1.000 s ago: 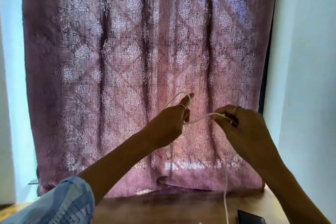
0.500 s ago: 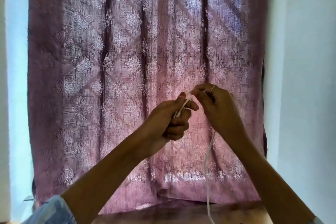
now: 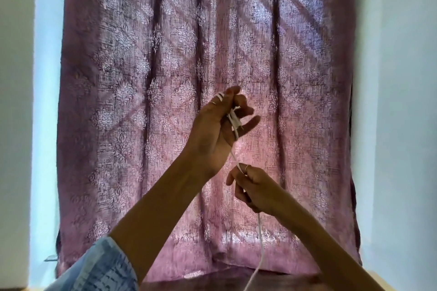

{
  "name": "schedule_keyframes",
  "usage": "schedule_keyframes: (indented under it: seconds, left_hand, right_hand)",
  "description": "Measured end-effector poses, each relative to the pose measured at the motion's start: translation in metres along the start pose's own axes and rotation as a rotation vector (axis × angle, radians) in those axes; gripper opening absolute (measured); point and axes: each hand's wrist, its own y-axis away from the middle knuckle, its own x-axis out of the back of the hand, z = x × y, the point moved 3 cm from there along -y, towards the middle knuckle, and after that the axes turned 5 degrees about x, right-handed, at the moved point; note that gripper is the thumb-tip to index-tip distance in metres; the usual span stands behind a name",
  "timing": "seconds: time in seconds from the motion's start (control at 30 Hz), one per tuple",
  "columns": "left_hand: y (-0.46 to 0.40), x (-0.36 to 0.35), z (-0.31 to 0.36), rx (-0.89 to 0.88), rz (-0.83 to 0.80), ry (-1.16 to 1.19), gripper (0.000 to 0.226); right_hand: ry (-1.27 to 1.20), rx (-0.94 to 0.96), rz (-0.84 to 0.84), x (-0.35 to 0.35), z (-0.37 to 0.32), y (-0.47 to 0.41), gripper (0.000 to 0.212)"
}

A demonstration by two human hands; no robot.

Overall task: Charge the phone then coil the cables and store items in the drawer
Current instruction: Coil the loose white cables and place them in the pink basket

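The thin white charging cable (image 3: 260, 238) is looped around the raised left hand (image 3: 212, 134), whose fingers curl around the loops; below, it is pinched taut by the right hand (image 3: 253, 190) for winding.

2 hands (image 3: 212, 130), 1 white cable (image 3: 260, 238), 1 curtain (image 3: 165, 54), 2 rings (image 3: 213, 103)

You are holding your left hand (image 3: 212, 132) raised, fingers partly spread and wrapped with loops of white cable (image 3: 233, 123). Your right hand (image 3: 250, 189) is sitting lower and just beside the left wrist, pinching that cable between thumb and fingertips, both forearms reaching forward.
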Motion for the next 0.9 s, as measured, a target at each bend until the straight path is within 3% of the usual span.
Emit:
schedule_keyframes:
  seconds: [0.13,0.3,0.47,0.6,0.7,0.77,0.9]
  left_hand:
    - [-0.007,0.018,0.006,-0.114,0.119,-0.128,0.017]
    - [-0.002,0.035,0.008,-0.357,0.226,-0.927,0.011]
    - [0.004,0.04,-0.001,-0.266,0.169,-1.297,0.011]
    - [0.015,0.042,-0.014,0.022,0.024,-1.255,0.021]
    - [0.029,0.041,-0.023,0.218,-0.018,-0.954,0.033]
    - [0.036,0.036,-0.026,0.277,-0.018,-0.77,0.047]
    - [0.048,0.028,-0.027,0.361,-0.103,-0.681,0.059]
  right_hand:
    - [0.156,0.045,-0.055,0.004,-0.007,0.007,0.023]
    - [0.344,0.199,0.097,0.017,-0.028,0.015,0.019]
    - [0.437,0.322,0.272,0.033,-0.058,0.02,0.014]
    - [0.461,0.403,0.357,0.043,-0.073,0.021,0.015]
    - [0.42,0.436,0.378,0.047,-0.077,0.021,0.019]
    - [0.454,0.465,0.393,0.048,-0.08,0.019,0.016]
    - [0.411,0.463,0.36,0.047,-0.074,0.01,0.02]
